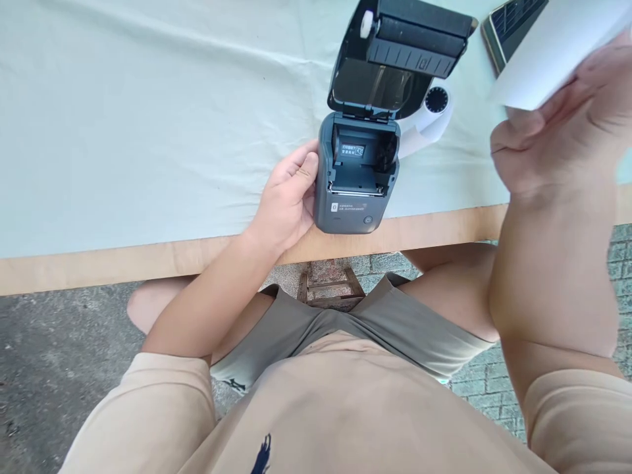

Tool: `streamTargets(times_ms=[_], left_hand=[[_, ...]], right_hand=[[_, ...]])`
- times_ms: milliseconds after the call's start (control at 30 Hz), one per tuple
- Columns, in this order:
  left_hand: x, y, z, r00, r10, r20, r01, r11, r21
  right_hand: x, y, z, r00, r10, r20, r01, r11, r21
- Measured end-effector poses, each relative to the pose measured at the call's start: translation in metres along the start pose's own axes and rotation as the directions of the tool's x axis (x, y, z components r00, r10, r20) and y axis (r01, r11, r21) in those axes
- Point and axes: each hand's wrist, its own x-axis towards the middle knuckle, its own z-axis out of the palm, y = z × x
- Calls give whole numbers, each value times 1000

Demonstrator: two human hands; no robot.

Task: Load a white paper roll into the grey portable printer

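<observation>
My left hand [291, 194] grips the left side of a dark grey label printer [348, 220] near the table's front edge. The printer's lid [378, 82] is flipped up, and no paper roll shows in the bay below it. Up at the right, my right hand [567, 122] is closed on a piece of white paper [557, 56], which runs out of the frame and hides part of the fingers. Behind the printer, to its right, a white paper roll [429, 118] with a black core lies on the table.
A dark, flat device with a light rim [503, 39] lies at the top right, partly behind the white paper. Pale green cloth [148, 131] covers the table, leaving a bare wooden front edge [99, 266]. Below stands a small wooden stool [330, 299] between my legs.
</observation>
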Motion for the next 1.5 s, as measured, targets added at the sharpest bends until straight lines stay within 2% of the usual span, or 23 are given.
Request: streamTargets(times_ms=[67, 133, 200, 300, 400, 467, 533, 600, 700, 800, 867, 967, 1067, 1100, 1133, 1167, 1200, 1267, 1333, 1400, 1500], left_hand=[[0, -1, 0, 1000, 2, -5, -2, 1000, 15], [1, -2, 0, 1000, 10, 1, -10, 1000, 20], [1, -2, -1, 1000, 15, 13, -15, 1000, 23], [1, -2, -2, 1000, 3, 25, -4, 999, 39], [1, 0, -2, 1000, -12, 23, 11, 999, 51], [0, 1, -2, 1000, -19, 20, 18, 998, 52], [0, 1, -2, 1000, -24, 19, 23, 998, 51], [0, 1, -2, 999, -26, 19, 25, 998, 50], [0, 1, -1, 999, -29, 14, 28, 998, 51], [0, 2, -1, 1000, -29, 2, 29, 997, 65], [0, 2, 0, 1000, -24, -8, 24, 997, 72], [1, 0, -1, 1000, -13, -17, 15, 997, 72], [1, -1, -2, 1000, -10, -7, 11, 997, 70], [1, -1, -2, 1000, -9, 0, 9, 998, 67], [1, -1, -3, 1000, -7, 8, 7, 998, 61], [1, -2, -3, 1000, -5, 14, 4, 998, 55], [1, -2, -3, 1000, -3, 18, 2, 999, 49], [1, -1, -3, 1000, -3, 19, 2, 999, 43], [1, -1, -2, 1000, -1, 9, 1, 999, 46], [1, -1, -1, 1000, -2, -5, 2, 999, 53], [1, 0, 0, 1000, -8, -25, 10, 998, 65]], right_hand=[[5, 10, -5, 992, 124, -25, -119, 982, 144], [5, 16, -8, 984, 177, -1, -174, 968, 183], [4, 22, -8, 988, 152, -25, -146, 977, 156], [4, 33, -8, 993, 20, -120, -9, 996, 87], [2, 43, -11, 976, -196, -96, 184, 976, -117], [2, 48, -15, 944, -331, -3, 304, 870, -389], [1, 50, -19, 924, -372, 85, 346, 724, -596], [1, 52, -21, 932, -346, 111, 330, 677, -658], [0, 52, -22, 940, -325, 103, 304, 661, -686], [0, 53, -22, 922, -366, 130, 345, 621, -704], [-1, 53, -22, 863, -462, 203, 473, 599, -646], [-3, 50, -22, 725, -654, 215, 641, 529, -556], [-5, 42, -20, 608, -783, 132, 658, 404, -636], [-6, 38, -18, 576, -805, 141, 642, 339, -688], [-6, 33, -14, 567, -806, 171, 613, 275, -741], [-7, 27, -9, 591, -778, 211, 573, 222, -789], [-8, 20, -3, 644, -727, 239, 524, 190, -830], [-11, 5, 12, 803, -540, 251, 412, 199, -889], [-15, -9, 27, 896, -381, 228, 333, 236, -913], [-18, -19, 37, 936, -274, 221, 294, 265, -918], [-21, -23, 42, 956, -180, 230, 275, 290, -917]])
